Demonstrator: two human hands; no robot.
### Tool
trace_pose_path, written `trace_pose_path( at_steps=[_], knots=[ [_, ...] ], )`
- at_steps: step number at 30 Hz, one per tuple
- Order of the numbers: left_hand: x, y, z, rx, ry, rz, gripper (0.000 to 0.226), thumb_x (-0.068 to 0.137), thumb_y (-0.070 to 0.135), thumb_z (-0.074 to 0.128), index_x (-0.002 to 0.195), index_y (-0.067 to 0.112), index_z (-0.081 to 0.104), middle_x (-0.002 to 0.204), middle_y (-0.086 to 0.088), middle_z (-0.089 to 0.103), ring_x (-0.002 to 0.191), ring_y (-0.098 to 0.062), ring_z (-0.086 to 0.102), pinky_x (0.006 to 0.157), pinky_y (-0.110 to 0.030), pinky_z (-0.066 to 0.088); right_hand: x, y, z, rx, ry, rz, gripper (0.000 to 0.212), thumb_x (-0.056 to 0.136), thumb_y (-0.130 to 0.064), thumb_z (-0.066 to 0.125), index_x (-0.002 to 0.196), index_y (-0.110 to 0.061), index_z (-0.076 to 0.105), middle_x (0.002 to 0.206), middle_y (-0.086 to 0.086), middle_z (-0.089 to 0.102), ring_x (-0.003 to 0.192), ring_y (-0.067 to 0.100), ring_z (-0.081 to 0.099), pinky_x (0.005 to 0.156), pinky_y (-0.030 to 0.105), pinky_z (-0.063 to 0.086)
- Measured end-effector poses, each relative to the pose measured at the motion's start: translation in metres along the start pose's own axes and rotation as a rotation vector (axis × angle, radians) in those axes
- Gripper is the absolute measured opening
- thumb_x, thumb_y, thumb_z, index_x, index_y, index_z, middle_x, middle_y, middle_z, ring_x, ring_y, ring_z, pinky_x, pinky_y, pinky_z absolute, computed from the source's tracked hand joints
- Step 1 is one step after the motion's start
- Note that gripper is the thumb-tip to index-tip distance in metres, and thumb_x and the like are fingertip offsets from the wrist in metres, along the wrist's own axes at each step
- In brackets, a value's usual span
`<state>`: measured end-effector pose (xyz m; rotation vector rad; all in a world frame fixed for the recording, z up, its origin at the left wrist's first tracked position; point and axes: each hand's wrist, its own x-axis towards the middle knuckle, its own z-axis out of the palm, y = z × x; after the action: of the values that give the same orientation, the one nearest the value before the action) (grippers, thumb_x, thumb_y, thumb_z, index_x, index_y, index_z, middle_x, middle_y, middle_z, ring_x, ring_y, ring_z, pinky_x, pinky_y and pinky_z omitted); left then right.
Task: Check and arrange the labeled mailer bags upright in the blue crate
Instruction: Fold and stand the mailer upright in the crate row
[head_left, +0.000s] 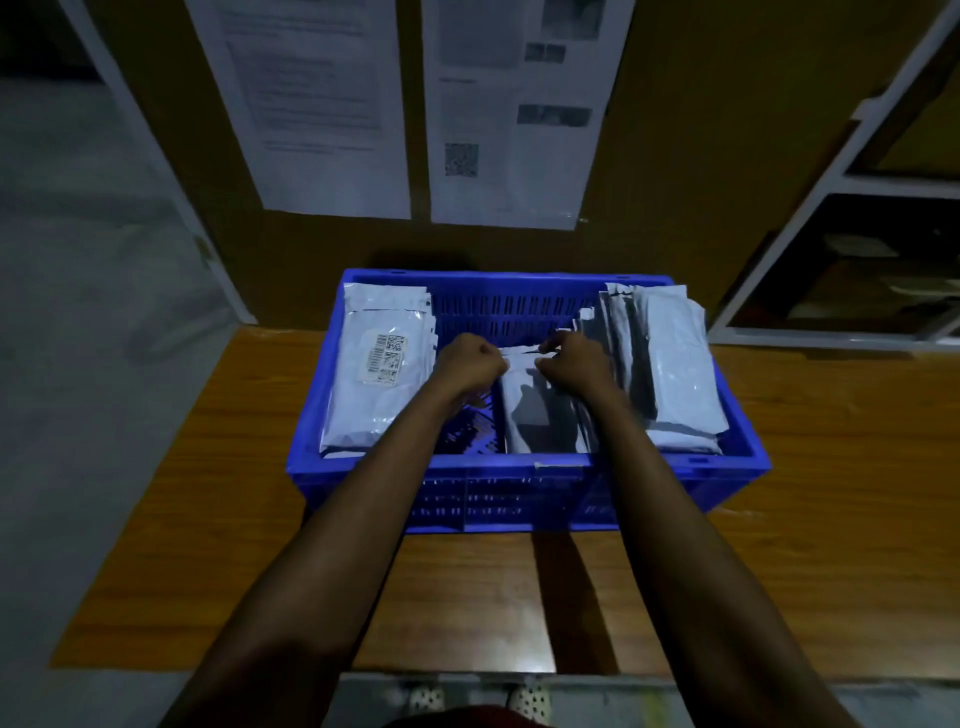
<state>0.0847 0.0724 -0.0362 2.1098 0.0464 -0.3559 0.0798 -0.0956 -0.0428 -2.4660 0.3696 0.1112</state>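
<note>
A dim room: a wooden table (810, 519) stands against a brown wall (675, 156) with two printed sheets (322, 104) pinned up, and the blue crate (519, 470) sits on the table. Over the crate's middle gap, the left hand (470, 364) and the right hand (574, 361), fingers curled tight, pinch the top edge of one grey mailer bag (530, 410), which stands upright just below them. Left of the grip, a stack of bags (363, 415) leans toward the crate's left wall, its front bag showing a barcode label (387, 358). Right of the grip, a row of bags (670, 374) stands packed on edge.
</note>
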Motion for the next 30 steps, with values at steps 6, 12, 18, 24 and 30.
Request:
trace_pose_path(
  at_steps=[6, 12, 18, 24, 30],
  knots=[
    [0.015, -0.008, 0.019, -0.054, -0.208, -0.283, 0.046, 0.094, 0.013, 0.061, 0.136, -0.001, 0.048, 0.11, -0.023, 0.059, 0.063, -0.022, 0.05, 0.06, -0.034, 0.049, 0.005, 0.015, 0.004, -0.072, -0.101, -0.009, 0.032, 0.096, -0.019, 0.067, 0.126, -0.009, 0.067, 0.138, 0.014, 0.061, 0.13, 0.031, 0.055, 0.102, 0.031, 0.042],
    [0.01, -0.004, 0.021, -0.215, -0.336, -0.338, 0.01, 0.098, 0.008, 0.054, 0.104, 0.004, 0.061, 0.104, -0.016, 0.059, 0.091, -0.03, 0.058, 0.084, -0.058, 0.054, 0.004, 0.02, 0.001, -0.01, -0.044, 0.035, 0.033, 0.093, -0.013, 0.071, 0.126, -0.009, 0.066, 0.132, 0.013, 0.066, 0.122, 0.028, 0.061, 0.096, 0.029, 0.045],
    [0.008, -0.005, 0.016, -0.331, -0.233, -0.274, 0.029, 0.093, 0.01, 0.059, 0.121, 0.008, 0.064, 0.111, -0.012, 0.064, 0.099, -0.027, 0.06, 0.079, -0.051, 0.05, 0.003, 0.019, -0.002, 0.137, 0.012, 0.065, 0.052, 0.083, -0.006, 0.077, 0.132, -0.012, 0.062, 0.133, 0.011, 0.066, 0.12, 0.027, 0.063, 0.094, 0.03, 0.05],
    [0.002, -0.006, 0.008, -0.453, -0.123, -0.199, 0.023, 0.093, 0.011, 0.06, 0.112, 0.006, 0.072, 0.098, -0.003, 0.07, 0.095, -0.022, 0.063, 0.073, -0.035, 0.046, -0.001, 0.011, -0.005, 0.384, 0.142, 0.033, 0.038, 0.089, -0.016, 0.072, 0.126, -0.018, 0.062, 0.109, 0.003, 0.069, 0.096, 0.021, 0.067, 0.086, 0.033, 0.055],
    [-0.013, -0.012, -0.003, -0.651, -0.038, -0.004, 0.027, 0.091, 0.009, 0.068, 0.117, 0.016, 0.071, 0.113, -0.008, 0.075, 0.112, -0.029, 0.069, 0.095, -0.045, 0.057, -0.015, -0.001, -0.018, 0.754, 0.236, 0.081, 0.035, 0.086, -0.011, 0.068, 0.116, -0.03, 0.063, 0.094, 0.003, 0.07, 0.081, 0.02, 0.069, 0.073, 0.034, 0.058]
  ],
)
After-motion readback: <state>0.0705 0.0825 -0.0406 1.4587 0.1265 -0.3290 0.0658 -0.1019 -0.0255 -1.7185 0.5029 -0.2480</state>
